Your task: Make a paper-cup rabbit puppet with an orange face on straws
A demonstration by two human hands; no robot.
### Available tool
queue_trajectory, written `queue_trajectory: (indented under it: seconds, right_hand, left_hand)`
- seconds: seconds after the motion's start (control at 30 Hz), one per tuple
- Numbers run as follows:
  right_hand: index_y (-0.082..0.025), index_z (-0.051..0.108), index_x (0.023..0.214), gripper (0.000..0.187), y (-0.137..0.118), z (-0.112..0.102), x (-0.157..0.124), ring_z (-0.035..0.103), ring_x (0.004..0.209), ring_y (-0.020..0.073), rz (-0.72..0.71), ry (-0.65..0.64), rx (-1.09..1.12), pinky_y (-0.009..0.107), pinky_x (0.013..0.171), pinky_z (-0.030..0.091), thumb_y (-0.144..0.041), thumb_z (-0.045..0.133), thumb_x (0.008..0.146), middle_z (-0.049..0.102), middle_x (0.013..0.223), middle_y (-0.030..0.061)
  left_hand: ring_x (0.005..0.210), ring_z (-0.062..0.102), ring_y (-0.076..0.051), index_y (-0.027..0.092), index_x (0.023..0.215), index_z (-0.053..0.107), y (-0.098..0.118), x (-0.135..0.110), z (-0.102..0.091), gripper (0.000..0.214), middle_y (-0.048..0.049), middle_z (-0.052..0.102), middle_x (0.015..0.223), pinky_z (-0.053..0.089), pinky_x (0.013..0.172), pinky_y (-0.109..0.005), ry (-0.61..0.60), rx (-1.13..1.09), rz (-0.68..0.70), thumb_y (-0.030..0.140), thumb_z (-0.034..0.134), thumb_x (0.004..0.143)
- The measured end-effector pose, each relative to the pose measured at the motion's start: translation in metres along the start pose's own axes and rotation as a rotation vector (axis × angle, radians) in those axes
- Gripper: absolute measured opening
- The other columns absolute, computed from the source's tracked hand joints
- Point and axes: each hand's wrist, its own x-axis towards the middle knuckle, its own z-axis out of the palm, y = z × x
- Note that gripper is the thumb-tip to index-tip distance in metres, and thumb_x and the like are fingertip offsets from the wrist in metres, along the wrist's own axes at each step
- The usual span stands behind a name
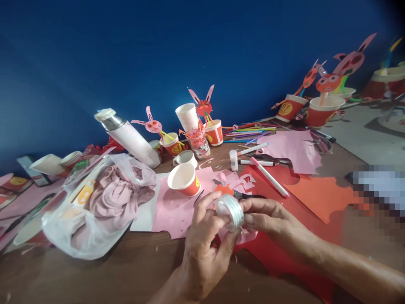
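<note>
A roll of clear tape [234, 212] is held up over the table between both hands. My left hand [207, 242] is closed round it from the left, with fingers reaching into the ring and the thumb below. The fingertips of my right hand [272, 217] pinch at the roll's right side; whether they hold the tape's loose end cannot be made out. Just behind the roll lie scissors [248, 195] with dark handles and an orange paper cutout [224, 188], partly hidden. A red paper cup [185, 180] stands on pink paper [171, 211] beyond my left hand.
A plastic bag with cloth [117, 190] lies at the left, with a white flask [129, 137] leaning behind it. Rabbit-faced cups, such as one red cup [215, 133], stand along the blue wall. Markers [270, 177], a glue bottle [233, 160] and red paper [284, 249] lie about.
</note>
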Motion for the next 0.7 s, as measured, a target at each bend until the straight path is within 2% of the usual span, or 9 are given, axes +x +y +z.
queue_trajectory:
  seconds: [0.13,0.23,0.4,0.5,0.6,0.7]
  right_hand:
    - [-0.019,0.066,0.080,0.009,-0.0001,0.0007,0.0007,0.054,0.070,0.0105,-0.022,-0.053,0.016,0.023,0.068,0.042,-0.022,0.064,0.072,0.061,0.077,-0.0013]
    - [-0.018,0.064,0.077,0.006,0.0011,0.0014,0.0014,0.054,0.070,0.0102,-0.040,-0.060,0.033,0.023,0.069,0.042,-0.020,0.064,0.071,0.061,0.075,-0.0018]
    - [-0.017,0.062,0.075,0.010,0.0022,0.0033,0.0006,0.053,0.066,0.0108,-0.041,-0.024,0.041,0.023,0.065,0.043,-0.025,0.066,0.070,0.060,0.072,-0.0012]
    - [-0.017,0.060,0.078,0.016,0.0020,0.0040,-0.0009,0.052,0.061,0.0103,-0.079,0.033,-0.021,0.022,0.059,0.043,-0.032,0.064,0.073,0.057,0.068,-0.0014]
    - [-0.019,0.059,0.080,0.014,0.0017,0.0039,-0.0029,0.052,0.061,0.0115,-0.237,0.142,-0.245,0.023,0.056,0.043,-0.032,0.060,0.077,0.057,0.070,-0.0002]
    - [-0.020,0.059,0.080,0.003,0.0014,0.0033,-0.0041,0.053,0.066,0.0138,-0.512,0.170,-0.567,0.026,0.060,0.043,-0.022,0.057,0.080,0.057,0.073,0.0016]
  left_hand:
    - [0.112,0.045,-0.024,0.016,0.089,0.056,0.0010,-0.0012,0.0001,0.016,-0.0141,0.056,0.108,0.045,0.084,-0.034,-0.008,0.029,0.016,0.009,0.057,0.074]
    - [0.111,0.047,-0.024,0.016,0.087,0.056,0.0028,-0.0012,0.0003,0.015,-0.0145,0.055,0.112,0.046,0.085,-0.034,-0.018,0.040,0.013,0.008,0.056,0.075]
    - [0.108,0.050,-0.025,0.018,0.083,0.055,0.0039,-0.0007,0.0020,0.010,-0.0130,0.055,0.111,0.047,0.082,-0.035,0.008,0.033,-0.008,0.012,0.056,0.075]
    - [0.107,0.050,-0.024,0.018,0.079,0.053,0.0016,-0.0014,0.0022,0.009,-0.0108,0.059,0.099,0.047,0.081,-0.035,0.016,0.024,-0.031,0.012,0.057,0.075]
    - [0.110,0.048,-0.025,0.019,0.080,0.053,-0.0007,-0.0022,0.0016,0.011,-0.0080,0.060,0.087,0.045,0.082,-0.035,0.035,0.024,-0.051,0.011,0.058,0.075]
    - [0.110,0.047,-0.024,0.019,0.082,0.053,-0.0005,-0.0020,0.0013,0.013,-0.0075,0.059,0.088,0.046,0.081,-0.034,0.048,0.019,-0.046,0.009,0.057,0.075]
